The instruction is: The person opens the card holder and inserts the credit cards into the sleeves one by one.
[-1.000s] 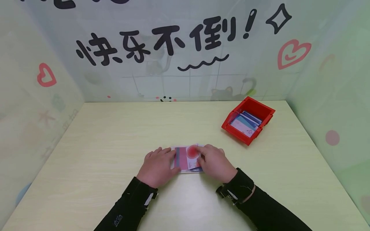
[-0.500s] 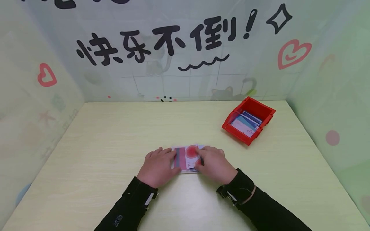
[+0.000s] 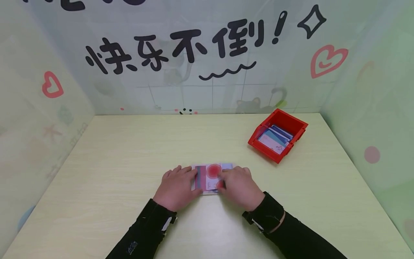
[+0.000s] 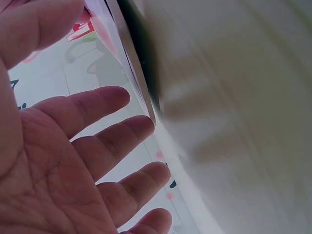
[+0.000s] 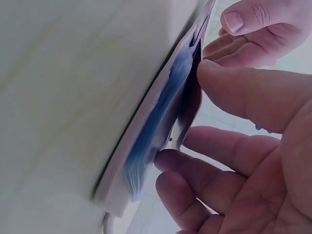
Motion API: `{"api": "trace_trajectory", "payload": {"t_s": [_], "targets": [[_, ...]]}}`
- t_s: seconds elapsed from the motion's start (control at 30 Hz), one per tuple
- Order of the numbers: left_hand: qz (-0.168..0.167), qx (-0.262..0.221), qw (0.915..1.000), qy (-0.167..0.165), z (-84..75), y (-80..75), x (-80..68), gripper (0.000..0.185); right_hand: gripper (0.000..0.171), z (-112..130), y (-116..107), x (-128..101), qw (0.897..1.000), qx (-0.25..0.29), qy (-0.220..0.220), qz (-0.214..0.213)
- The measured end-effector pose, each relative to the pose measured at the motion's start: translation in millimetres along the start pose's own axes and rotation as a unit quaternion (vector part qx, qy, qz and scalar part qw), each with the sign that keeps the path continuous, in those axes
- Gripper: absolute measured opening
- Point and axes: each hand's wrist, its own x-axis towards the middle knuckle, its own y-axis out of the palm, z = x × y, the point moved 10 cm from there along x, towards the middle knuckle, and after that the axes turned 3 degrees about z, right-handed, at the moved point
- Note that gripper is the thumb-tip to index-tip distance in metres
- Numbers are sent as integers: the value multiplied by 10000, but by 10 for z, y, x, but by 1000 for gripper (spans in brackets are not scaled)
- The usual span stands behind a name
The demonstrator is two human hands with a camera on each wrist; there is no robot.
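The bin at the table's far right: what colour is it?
Red; the bin, holding several cards, shows best in the head view.

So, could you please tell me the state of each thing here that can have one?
Card holder: flat on the table, cards showing.
Left hand: fingers straight, resting on the holder's left side.
Right hand: pinching a card at the holder's right side.
Red bin: upright, open, holding cards.
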Motion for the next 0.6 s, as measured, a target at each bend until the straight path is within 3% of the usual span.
{"api": "trace_trajectory", "payload": {"t_s": [0.27, 0.6], "targets": [[26, 11, 10000, 19, -7, 1, -7, 67, 35, 85, 42, -33, 9987, -411, -295, 56], [98, 76, 9999, 35, -10, 3, -11, 69, 61, 137, 145, -65, 9960, -621, -574, 277]]}}
